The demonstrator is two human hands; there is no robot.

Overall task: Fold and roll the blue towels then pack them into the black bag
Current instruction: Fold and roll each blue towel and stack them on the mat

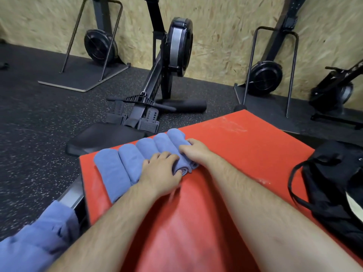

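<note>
- Blue cloth (35, 238) bunches at the lower left edge, beside the left forearm. Whether it is a sleeve or a loose towel cannot be told.
- Red mat (245, 154) covers the raised surface in front of the person. Both bare forearms reach out over it.
- The black bag (332, 193) sits on the right side of the mat, its mouth slack and a thin strap looping out toward the middle. It is well apart from the towels.
- The left hand (161, 169) lies palm down over the near ends of the middle rolls. Its fingers bend over the cloth and its thumb is against the end of one roll.
- The right hand (193, 152) is just beside it, fingers curled over the rolls at the right end of the row.
- The rolled blue towels (110, 169), five of them, lie side by side and touching near the mat's left edge, in a row that slants away to the right.
- Black speckled rubber floor (39, 124) spreads beyond the mat.
- A black rowing machine (176, 48) stands on the floor just past the towels.
- Fan-wheel machines stand on flat bases to its left (100, 46) and right (265, 75), against a chipboard wall (225, 26).
</note>
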